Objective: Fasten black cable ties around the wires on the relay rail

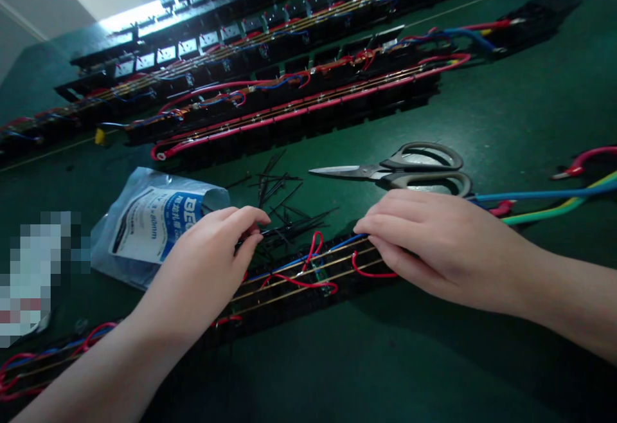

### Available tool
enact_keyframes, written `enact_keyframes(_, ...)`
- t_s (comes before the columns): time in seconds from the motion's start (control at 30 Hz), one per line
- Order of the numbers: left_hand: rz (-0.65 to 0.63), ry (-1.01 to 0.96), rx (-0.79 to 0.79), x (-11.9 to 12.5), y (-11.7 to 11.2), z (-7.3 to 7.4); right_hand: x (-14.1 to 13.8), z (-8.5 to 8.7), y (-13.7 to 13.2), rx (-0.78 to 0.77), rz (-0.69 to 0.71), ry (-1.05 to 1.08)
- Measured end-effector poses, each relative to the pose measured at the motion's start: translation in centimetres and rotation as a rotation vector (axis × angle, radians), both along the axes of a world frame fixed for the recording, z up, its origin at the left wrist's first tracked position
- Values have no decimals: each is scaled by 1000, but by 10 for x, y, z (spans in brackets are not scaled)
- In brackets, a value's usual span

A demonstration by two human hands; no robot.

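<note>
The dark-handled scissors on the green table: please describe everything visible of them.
The dark-handled scissors lie on the green table, silvery, metal-looking pointed blades together, tips toward the picture's left. Two oval handle loops extend right. The right hand partly hides the lower loop; whether they touch is unclear.

The left hand (207, 249) and right hand (429, 240) hover over a wired strip (274, 293), fingertips gathered; whether either grips anything is unclear. Thin black ties (301, 222) lie between and beyond them. A plastic bag (144, 220) sits beside the left hand, scissors (378, 171) just beyond the right. Farther off, more wired strips (299, 105) span the green table (506, 114).
</note>
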State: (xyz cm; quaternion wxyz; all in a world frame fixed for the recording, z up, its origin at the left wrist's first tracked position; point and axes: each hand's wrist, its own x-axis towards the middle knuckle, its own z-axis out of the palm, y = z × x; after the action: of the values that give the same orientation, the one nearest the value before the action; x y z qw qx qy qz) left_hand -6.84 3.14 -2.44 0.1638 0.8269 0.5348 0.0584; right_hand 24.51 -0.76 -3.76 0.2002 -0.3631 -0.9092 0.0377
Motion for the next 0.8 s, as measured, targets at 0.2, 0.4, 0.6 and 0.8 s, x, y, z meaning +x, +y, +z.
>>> enact_keyframes(0.2, -34, -82, 125, 2, -2, 2, 0, 0, 0, 19, 5, -4)
enact_keyframes(0.4, 72, -421, 132, 6, -6, 11, 1, 0, 0, 38, 8, -9)
enact_keyframes(0.6, 165, -866, 76, 8, -3, 11, 1, 0, 2, 35, 5, -12)
enact_keyframes(0.8, 244, -1035, 51, 5, 0, 9, 2, -2, 1, 30, 2, -6)
